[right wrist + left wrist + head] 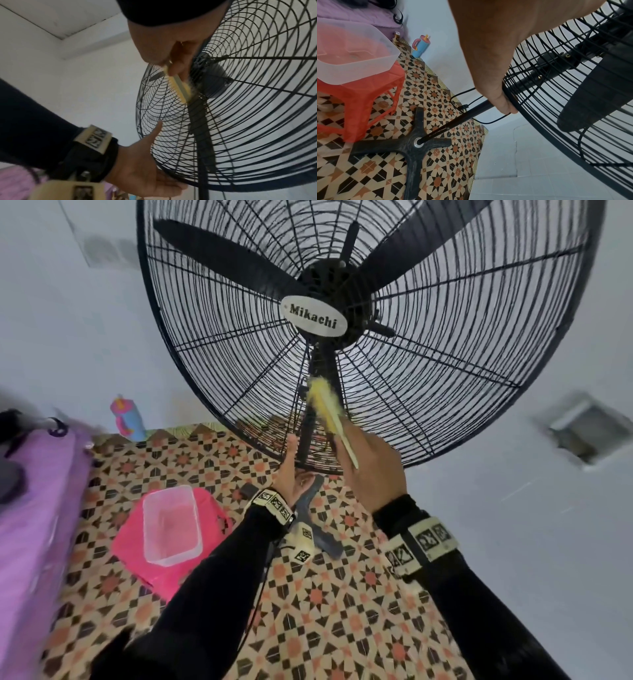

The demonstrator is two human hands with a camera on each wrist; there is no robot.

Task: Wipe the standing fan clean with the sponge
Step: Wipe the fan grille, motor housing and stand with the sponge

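Observation:
A tall black standing fan (445, 337) with a white "Mikachi" badge (313, 316) fills the upper head view. My right hand (346, 446) pinches a thin yellow sponge (325, 405) and holds it against the front grille just below the hub; in the right wrist view the sponge (178, 88) lies on the wires in front of a blade. My left hand (294, 467) grips the bottom rim of the grille (539, 128), fingers (505, 104) curled round it and the thumb up on the front wires. The fan pole (453, 124) runs down to a cross-shaped base (412, 147).
A clear plastic tub (171, 525) sits on a pink stool (137, 556) at my left on the patterned tile floor. A purple bed cover (34, 508) lies further left. A blue and pink bottle (128, 419) stands by the wall. The fan's cable (488, 121) loops behind the pole.

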